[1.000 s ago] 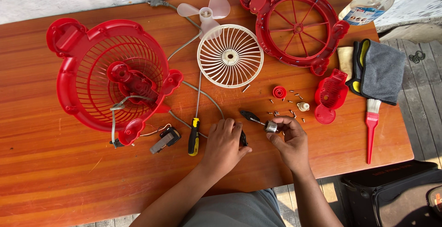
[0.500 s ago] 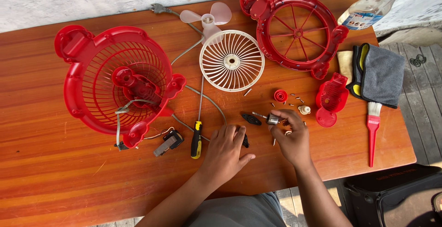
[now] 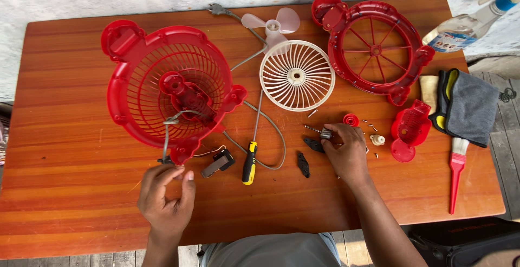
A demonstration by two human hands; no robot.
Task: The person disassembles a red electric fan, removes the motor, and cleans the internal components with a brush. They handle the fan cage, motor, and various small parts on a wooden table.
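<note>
One small grey metal motor part (image 3: 325,133) lies on the surface, pinched by the right hand (image 3: 346,150); the left hand (image 3: 164,196), fingers curled, touches thin wires (image 3: 165,146).

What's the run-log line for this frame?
left hand: at red rear grille wires | right hand: pinching small metal part | screwdriver: on table

A white grille (image 3: 297,75) sits mid-table beside a red ring (image 3: 375,47). A screwdriver (image 3: 251,157) lies below; cloth (image 3: 470,106), brush (image 3: 456,171) and spray bottle (image 3: 476,17) lie right.
</note>
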